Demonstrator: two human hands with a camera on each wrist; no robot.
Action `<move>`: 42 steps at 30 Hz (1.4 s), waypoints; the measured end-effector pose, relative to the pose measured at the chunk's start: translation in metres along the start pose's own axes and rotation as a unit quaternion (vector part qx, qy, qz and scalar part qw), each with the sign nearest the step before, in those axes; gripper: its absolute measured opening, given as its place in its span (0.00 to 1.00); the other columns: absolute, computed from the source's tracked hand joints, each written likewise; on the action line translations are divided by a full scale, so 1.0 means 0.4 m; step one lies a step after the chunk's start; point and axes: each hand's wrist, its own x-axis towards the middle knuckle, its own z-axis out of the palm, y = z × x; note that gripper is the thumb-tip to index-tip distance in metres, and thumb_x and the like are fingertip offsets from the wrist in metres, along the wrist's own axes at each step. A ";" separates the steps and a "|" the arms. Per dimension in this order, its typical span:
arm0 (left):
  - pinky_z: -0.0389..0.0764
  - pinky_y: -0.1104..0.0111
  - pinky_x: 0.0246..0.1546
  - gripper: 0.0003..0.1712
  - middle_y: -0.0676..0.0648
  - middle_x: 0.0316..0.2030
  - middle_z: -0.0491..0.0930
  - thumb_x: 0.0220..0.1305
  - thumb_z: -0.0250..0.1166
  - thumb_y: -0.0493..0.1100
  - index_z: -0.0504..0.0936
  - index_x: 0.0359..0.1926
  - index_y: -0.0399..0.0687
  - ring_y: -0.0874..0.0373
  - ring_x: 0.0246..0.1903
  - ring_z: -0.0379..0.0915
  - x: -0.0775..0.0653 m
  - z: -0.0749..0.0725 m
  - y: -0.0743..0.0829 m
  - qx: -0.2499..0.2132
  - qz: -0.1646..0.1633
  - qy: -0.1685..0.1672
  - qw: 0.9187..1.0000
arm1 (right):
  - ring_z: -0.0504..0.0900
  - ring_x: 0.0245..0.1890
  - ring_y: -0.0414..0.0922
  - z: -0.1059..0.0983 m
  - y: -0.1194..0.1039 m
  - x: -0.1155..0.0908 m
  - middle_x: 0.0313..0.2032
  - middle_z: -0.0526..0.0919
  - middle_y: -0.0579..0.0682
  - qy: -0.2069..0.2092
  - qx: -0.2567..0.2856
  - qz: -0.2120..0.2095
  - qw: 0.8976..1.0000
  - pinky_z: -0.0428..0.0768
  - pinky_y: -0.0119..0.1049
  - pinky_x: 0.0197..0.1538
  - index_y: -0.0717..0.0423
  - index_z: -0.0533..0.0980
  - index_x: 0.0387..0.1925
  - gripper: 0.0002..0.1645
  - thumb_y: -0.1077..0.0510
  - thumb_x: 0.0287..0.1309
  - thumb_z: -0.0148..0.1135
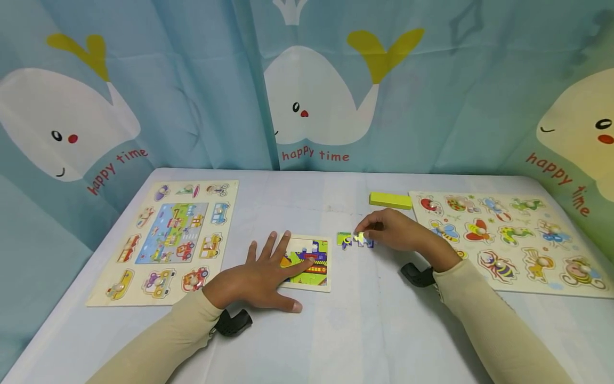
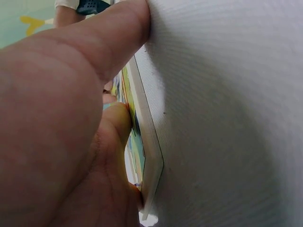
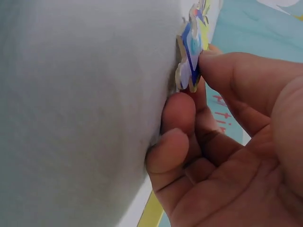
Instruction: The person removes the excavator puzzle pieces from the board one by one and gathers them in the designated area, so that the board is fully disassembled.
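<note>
My left hand (image 1: 266,277) lies with fingers spread across a small jigsaw puzzle in a wooden frame (image 1: 307,289), covering its left part. The thumb rests on the cloth in front of the frame. The visible pieces show a purple and red vehicle on green, and a bare patch shows along the top of the frame. My right hand (image 1: 395,230) pinches a blue and yellow puzzle piece (image 3: 191,54) between thumb and fingers, close over the table, right of the frame. Beside it lies a green and purple puzzle piece (image 1: 344,240).
A large vehicle peg puzzle board (image 1: 225,213) lies on the left. On the right is an insect and animal peg board (image 1: 460,218), with a yellow-green block (image 1: 390,200) at its upper left corner. A whale-print curtain (image 1: 216,80) hangs behind the table.
</note>
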 end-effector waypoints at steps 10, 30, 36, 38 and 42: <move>0.29 0.35 0.62 0.48 0.41 0.75 0.23 0.56 0.63 0.71 0.54 0.75 0.72 0.41 0.71 0.13 0.004 -0.001 -0.001 0.006 0.002 -0.003 1.000 | 0.74 0.38 0.45 0.008 0.002 0.002 0.41 0.83 0.49 0.011 -0.030 -0.001 0.999 0.74 0.40 0.43 0.59 0.82 0.42 0.11 0.70 0.61 0.59; 0.25 0.41 0.65 0.57 0.45 0.75 0.20 0.51 0.65 0.74 0.48 0.76 0.70 0.47 0.70 0.07 -0.004 -0.001 0.001 -0.024 0.038 0.010 0.999 | 0.75 0.37 0.45 0.005 -0.013 0.004 0.38 0.83 0.49 0.070 -0.079 -0.018 0.994 0.75 0.42 0.42 0.61 0.82 0.41 0.10 0.70 0.61 0.57; 0.27 0.39 0.64 0.57 0.44 0.75 0.20 0.51 0.64 0.75 0.45 0.76 0.72 0.45 0.70 0.08 0.009 -0.008 0.019 -0.013 0.056 0.017 0.998 | 0.76 0.36 0.43 0.012 -0.040 0.017 0.36 0.83 0.48 0.075 -0.071 -0.053 0.993 0.76 0.41 0.40 0.63 0.82 0.42 0.10 0.69 0.62 0.59; 0.27 0.39 0.64 0.56 0.44 0.75 0.20 0.51 0.64 0.74 0.46 0.76 0.73 0.43 0.70 0.07 0.012 -0.013 0.031 -0.014 0.060 0.015 0.998 | 0.76 0.36 0.44 0.012 -0.051 0.020 0.36 0.83 0.48 0.076 -0.070 -0.061 0.993 0.76 0.42 0.41 0.62 0.82 0.43 0.10 0.68 0.62 0.59; 0.28 0.38 0.64 0.56 0.43 0.75 0.20 0.51 0.65 0.74 0.48 0.76 0.75 0.41 0.70 0.08 0.016 -0.016 0.047 -0.011 0.055 0.009 0.998 | 0.76 0.35 0.44 0.013 -0.074 0.026 0.38 0.83 0.48 0.071 -0.052 -0.071 0.994 0.76 0.41 0.40 0.62 0.82 0.44 0.10 0.68 0.63 0.59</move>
